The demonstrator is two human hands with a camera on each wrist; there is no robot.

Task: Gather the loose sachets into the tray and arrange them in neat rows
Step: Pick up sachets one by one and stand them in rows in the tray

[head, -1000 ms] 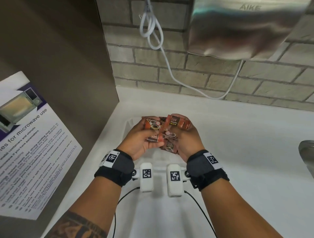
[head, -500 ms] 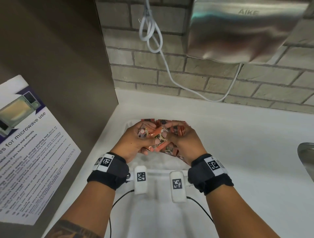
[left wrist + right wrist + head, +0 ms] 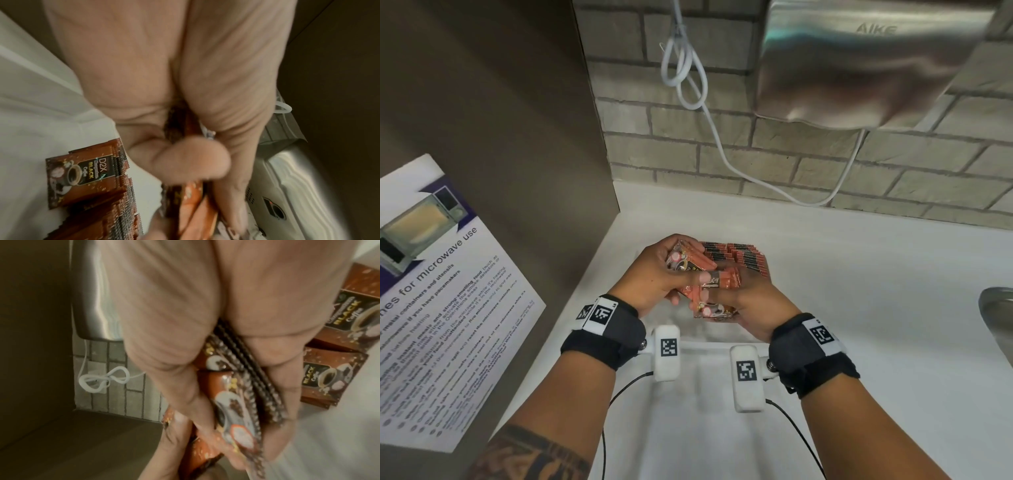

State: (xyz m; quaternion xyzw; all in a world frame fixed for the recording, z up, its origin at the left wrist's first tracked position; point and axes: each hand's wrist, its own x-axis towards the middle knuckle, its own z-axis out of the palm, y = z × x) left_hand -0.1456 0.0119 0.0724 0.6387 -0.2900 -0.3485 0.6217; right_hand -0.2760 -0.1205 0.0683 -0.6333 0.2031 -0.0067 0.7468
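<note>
Two bundles of coffee sachets (image 3: 697, 265) gripped: fingers of left hand (image 3: 654, 274) and right hand (image 3: 748, 308) curled around them; stacked sachet rows (image 3: 739, 257) just behind.

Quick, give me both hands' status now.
Left hand: closed round a bunch of coffee sachets.
Right hand: closed round more sachets.

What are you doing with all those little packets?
A person is tidying coffee sachets. The left hand grips one bunch of sachets and the right hand grips another bunch, held together above a white tray on the counter. Just behind the hands, a neat row of sachets already stands lined up. The ones in the hands still need setting down in rows.
</note>
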